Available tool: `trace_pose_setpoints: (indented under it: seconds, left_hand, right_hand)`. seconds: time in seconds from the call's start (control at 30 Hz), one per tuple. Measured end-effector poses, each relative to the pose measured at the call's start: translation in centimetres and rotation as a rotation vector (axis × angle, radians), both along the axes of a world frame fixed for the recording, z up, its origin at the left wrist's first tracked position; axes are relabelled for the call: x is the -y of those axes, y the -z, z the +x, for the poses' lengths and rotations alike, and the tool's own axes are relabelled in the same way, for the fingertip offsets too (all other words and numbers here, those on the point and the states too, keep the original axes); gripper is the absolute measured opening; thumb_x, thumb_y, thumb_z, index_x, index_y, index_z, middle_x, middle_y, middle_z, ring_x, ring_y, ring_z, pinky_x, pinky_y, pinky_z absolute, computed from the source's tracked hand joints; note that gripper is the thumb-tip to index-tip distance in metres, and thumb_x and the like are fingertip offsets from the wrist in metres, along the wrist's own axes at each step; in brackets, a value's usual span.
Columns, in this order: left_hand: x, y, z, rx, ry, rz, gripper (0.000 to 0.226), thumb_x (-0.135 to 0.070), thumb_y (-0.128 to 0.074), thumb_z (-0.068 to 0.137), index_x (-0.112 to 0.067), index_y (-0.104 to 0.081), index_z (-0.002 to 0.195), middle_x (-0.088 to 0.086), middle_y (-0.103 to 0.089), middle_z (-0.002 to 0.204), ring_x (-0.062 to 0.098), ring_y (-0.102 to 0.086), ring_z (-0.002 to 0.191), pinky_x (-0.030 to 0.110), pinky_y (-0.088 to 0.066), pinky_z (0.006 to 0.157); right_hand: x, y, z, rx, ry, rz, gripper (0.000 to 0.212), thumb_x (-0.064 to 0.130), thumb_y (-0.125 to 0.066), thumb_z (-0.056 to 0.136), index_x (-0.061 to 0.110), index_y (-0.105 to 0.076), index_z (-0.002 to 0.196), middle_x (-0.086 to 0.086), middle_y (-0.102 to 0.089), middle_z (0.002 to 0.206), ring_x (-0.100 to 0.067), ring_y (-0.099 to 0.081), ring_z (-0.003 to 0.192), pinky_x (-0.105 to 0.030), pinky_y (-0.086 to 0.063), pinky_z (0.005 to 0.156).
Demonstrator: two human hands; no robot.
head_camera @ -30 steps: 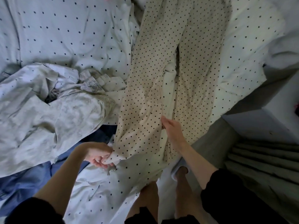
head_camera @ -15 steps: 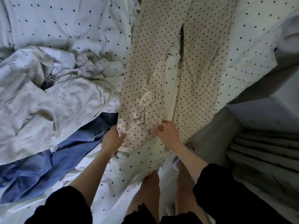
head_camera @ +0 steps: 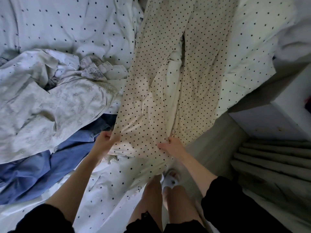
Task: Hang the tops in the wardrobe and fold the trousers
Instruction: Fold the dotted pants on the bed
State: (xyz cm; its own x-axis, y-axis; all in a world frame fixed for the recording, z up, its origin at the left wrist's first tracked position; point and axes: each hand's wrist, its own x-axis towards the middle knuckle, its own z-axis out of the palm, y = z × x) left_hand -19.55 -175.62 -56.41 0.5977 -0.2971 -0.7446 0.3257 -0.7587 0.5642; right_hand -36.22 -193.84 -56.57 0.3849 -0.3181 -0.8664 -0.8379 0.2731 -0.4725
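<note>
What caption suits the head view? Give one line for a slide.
Both hands, left and right, grip the dotted trousers at the bed edge.

left hand (head_camera: 104, 141): lower centre-left of the frame, fingers curled, pinching cloth
right hand (head_camera: 173, 146): lower centre, fingers curled on cloth, thumb out to the left
arms: both bare forearms reach up from the bottom corners
sleeves: black, at the bottom edge

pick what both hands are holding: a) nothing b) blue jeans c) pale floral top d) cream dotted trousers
d: the left hand and right hand each pinch the near end of the cream dotted trousers spread on the bed.
</note>
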Motion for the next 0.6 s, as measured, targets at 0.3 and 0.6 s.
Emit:
trace_pose_setpoints:
  seconds: [0.3, 0.6]
  left_hand:
    - [-2.8, -3.4, -0.9, -0.042, -0.073, 0.028, 0.006, 0.004, -0.066, 0.079, 0.001, -0.063, 0.082, 0.016, -0.062, 0.088, 0.028, -0.055, 0.087, 0.036, -0.038, 0.088]
    - [-5.8, -2.3, -4.9, 0.015, -0.089, 0.055, 0.008, 0.001, -0.06, 0.085, -0.001, -0.056, 0.092, 0.013, -0.052, 0.087, 0.022, -0.045, 0.075, 0.032, -0.034, 0.067]
  right_hand:
    - [-2.4, -0.4, -3.4, 0.018, 0.065, 0.092, 0.034, 0.018, -0.063, 0.087, 0.005, -0.057, 0.119, -0.011, -0.061, 0.122, -0.023, -0.059, 0.106, -0.037, -0.047, 0.098]
    - [-5.8, 0.8, -7.0, 0.055, 0.077, 0.059, 0.011, 0.009, -0.057, 0.09, 0.0, -0.063, 0.092, -0.018, -0.063, 0.092, -0.02, -0.059, 0.073, -0.013, -0.052, 0.063]
